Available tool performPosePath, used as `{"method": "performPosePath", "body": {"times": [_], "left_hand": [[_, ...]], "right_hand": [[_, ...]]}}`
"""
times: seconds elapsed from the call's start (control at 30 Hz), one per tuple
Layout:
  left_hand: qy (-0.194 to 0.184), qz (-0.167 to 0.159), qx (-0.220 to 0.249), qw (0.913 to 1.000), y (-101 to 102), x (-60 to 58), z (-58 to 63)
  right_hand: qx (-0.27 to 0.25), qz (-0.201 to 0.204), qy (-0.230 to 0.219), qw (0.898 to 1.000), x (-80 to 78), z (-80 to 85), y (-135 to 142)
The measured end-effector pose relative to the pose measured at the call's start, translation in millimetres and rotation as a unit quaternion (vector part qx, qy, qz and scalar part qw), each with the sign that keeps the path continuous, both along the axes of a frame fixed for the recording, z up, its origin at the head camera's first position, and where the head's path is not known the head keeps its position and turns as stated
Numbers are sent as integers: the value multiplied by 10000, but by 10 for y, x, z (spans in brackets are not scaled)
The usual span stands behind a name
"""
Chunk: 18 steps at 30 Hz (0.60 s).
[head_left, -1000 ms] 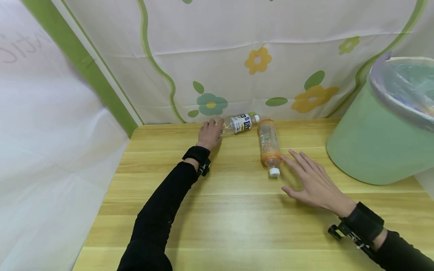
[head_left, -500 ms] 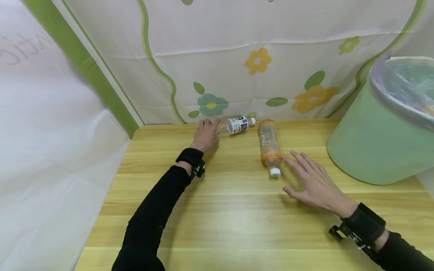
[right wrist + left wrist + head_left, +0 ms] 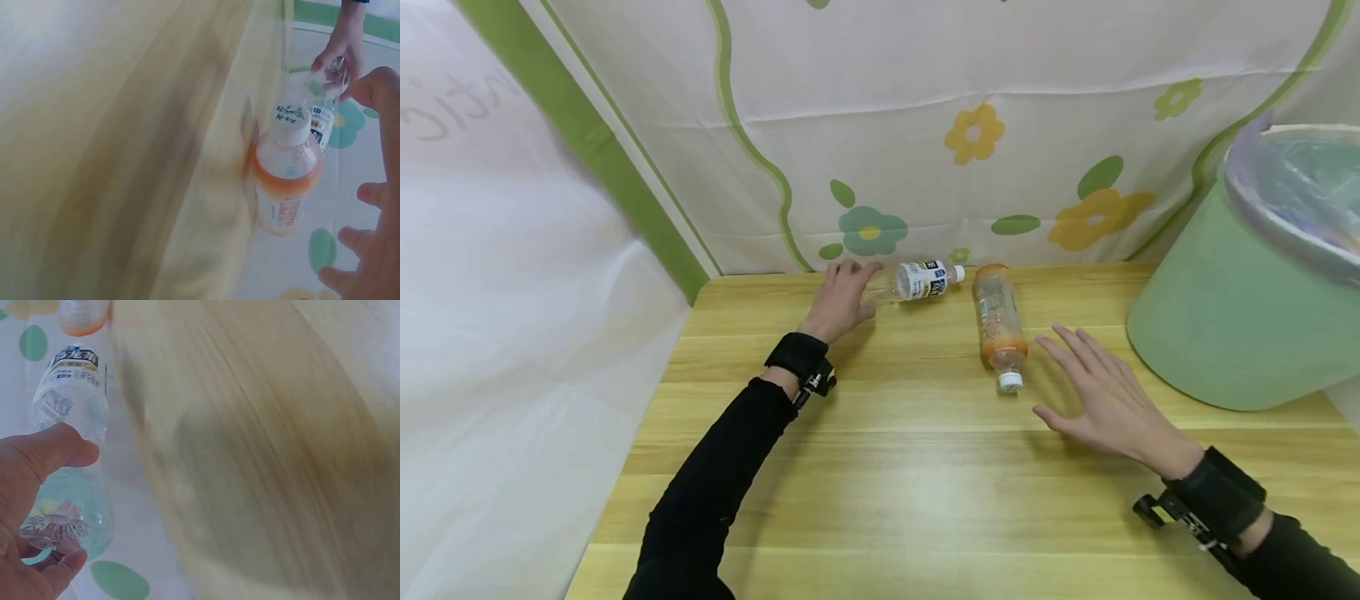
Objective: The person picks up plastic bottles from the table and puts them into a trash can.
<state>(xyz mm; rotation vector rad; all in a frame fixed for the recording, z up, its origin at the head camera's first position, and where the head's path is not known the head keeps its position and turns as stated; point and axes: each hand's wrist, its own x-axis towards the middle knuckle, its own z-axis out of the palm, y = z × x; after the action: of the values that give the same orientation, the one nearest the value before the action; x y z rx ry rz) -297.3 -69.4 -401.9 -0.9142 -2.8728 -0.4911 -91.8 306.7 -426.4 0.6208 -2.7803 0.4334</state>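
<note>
A clear plastic bottle (image 3: 922, 280) with a white label and white cap lies on its side along the table's back edge. My left hand (image 3: 837, 302) grips its base end; in the left wrist view the thumb (image 3: 69, 447) crosses the bottle's side and the fingertips (image 3: 70, 565) curl at the bottom. Just right of its cap lies a second plastic bottle (image 3: 997, 321), with orange bands and its white cap pointing toward me. Beside that one my right hand (image 3: 1108, 404) hovers with fingers spread and nothing in them, thumb toward the bottle's cap end.
A pale green bin (image 3: 1232, 308) with a clear plastic liner stands at the right of the wooden table (image 3: 910, 492). Behind the bottles hangs a white cloth (image 3: 880, 142) printed with flowers. White sheeting (image 3: 527, 375) borders the left side.
My left hand has moved left along the back edge, and the labelled bottle has shifted a little left, away from the orange-banded one. My right hand has stayed nearly still.
</note>
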Motion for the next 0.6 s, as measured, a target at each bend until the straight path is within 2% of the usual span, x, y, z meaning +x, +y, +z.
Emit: {"method": "performPosePath", "body": {"times": [0.27,0.6], "left_hand": [[412,-390,274,9980,-25,128,157],[847,-895,413,9915,136,375,309]], "right_hand": [[-200,55,130,9997,-17,126,39],[-142,-146,421,9989,-38,330,91]]}}
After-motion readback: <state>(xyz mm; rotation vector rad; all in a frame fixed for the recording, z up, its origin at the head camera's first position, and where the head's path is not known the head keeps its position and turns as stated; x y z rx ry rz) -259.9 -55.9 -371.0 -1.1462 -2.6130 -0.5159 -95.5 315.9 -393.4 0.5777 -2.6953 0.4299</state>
